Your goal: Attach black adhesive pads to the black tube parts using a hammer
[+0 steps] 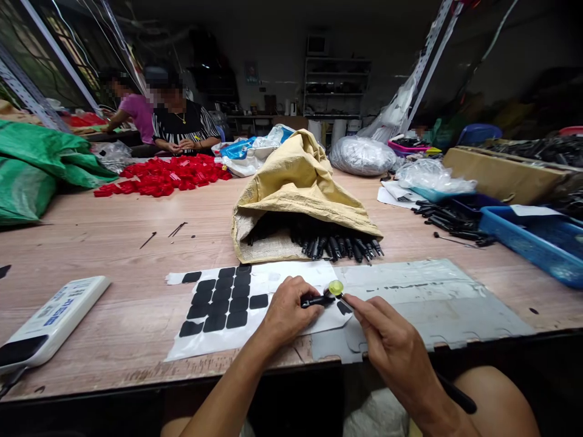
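My left hand (289,306) pinches a small black part (315,301) above the white sheet. In my right hand (394,340) is a thin dark tool (347,301), its tip at the black part. A round yellow-green piece (336,287) shows where the two meet; which one it belongs to I cannot tell. Rows of black rounded squares (221,308) lie on the white sheet (182,349) left of my hands. Behind them, a beige sack (300,176) lies with its mouth toward me, and black parts (341,247) spill out of it.
A white device (59,312) is at the left, a grey mat (437,303) at the right. Red parts (168,175) are heaped at the back left near two people. A blue basket (528,246) and black pieces (450,221) stand at the right.
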`<state>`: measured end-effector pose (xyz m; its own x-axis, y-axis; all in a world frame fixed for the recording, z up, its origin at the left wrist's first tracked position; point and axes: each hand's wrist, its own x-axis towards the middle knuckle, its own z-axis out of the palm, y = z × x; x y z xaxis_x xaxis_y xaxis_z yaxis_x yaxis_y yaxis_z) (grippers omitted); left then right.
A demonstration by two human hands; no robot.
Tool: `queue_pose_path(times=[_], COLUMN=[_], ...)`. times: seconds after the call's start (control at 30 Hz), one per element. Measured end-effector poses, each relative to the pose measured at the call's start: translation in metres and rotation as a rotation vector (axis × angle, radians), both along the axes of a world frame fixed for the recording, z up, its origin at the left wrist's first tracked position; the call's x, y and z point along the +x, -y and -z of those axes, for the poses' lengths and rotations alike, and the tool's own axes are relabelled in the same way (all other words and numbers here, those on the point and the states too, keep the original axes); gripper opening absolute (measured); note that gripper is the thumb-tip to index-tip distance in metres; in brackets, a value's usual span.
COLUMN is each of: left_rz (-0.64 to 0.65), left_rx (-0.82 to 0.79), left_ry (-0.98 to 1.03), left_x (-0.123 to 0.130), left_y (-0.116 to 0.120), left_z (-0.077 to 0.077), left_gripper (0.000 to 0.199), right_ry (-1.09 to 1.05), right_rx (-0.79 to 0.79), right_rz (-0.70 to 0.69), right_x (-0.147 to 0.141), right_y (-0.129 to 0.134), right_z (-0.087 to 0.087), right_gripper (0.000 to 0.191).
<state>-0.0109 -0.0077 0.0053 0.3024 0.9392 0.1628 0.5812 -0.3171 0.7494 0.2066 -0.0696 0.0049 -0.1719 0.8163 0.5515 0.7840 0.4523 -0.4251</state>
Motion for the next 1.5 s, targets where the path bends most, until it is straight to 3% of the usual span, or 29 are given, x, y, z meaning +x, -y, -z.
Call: queue_pose_path(times=[0.13, 0.27, 0.33, 0.47, 0.6, 0.8, 1.03, 1.2, 1.3, 1.37, 1.43, 1.5], left_rz=[0.033, 0.012, -0.021, -0.089, -0.155, -0.095, -0.133, -0.024, 0.104, 0.269, 0.423, 0.446], left_rx=[-0.011, -0.074, -0.14, -0.271, -0.351, -0.334, -0.37, -0.255, -0.231, -0.324, -0.427, -0.492], left_ry=[0.023, 0.138, 0.23, 0.407, 0.518, 0.538, 0.535, 0.391, 0.304, 0.252, 0.147, -0.027], left_x=[-0.002, -0.006, -0.008, -0.009, -0.009, -0.01, -0.01, -0.009, -0.006, -0.004, -0.003, -0.004], left_y=[0.001, 0.002, 0.003, 0.004, 0.004, 0.005, 0.003, 0.012, 0.04, 0.063, 0.085, 0.101], left_z=[-0.004, -0.01, -0.012, -0.015, -0.018, -0.019, -0.015, -0.026, -0.041, -0.043, -0.029, -0.001], left_gripper=[0.012, 0.047, 0.052, 0.051, 0.049, 0.044, 0.049, 0.045, 0.039, 0.039, 0.039, 0.038], right_ry=[0.039, 0.219, 0.268, 0.26, 0.26, 0.254, 0.271, 0.274, 0.273, 0.272, 0.272, 0.276], right_rx=[0.027, 0.08, 0.112, 0.111, 0.11, 0.108, 0.099, 0.092, 0.092, 0.09, 0.09, 0.094], right_rz=[0.147, 0.171, 0.139, 0.12, 0.135, 0.158, 0.169, 0.171, 0.168, 0.168, 0.173, 0.179], right_x=[0.018, 0.039, 0.046, 0.05, 0.049, 0.045, 0.045, 0.045, 0.045, 0.045, 0.045, 0.045], right_y=[-0.015, -0.036, -0.044, -0.05, -0.049, -0.047, -0.046, -0.046, -0.046, -0.046, -0.046, -0.046], right_z=[0.003, 0.012, 0.02, 0.033, 0.034, 0.031, 0.031, 0.031, 0.031, 0.031, 0.031, 0.031], right_gripper=[0.031, 0.027, 0.026, 0.026, 0.025, 0.025, 0.023, 0.023, 0.023, 0.024, 0.025, 0.025])
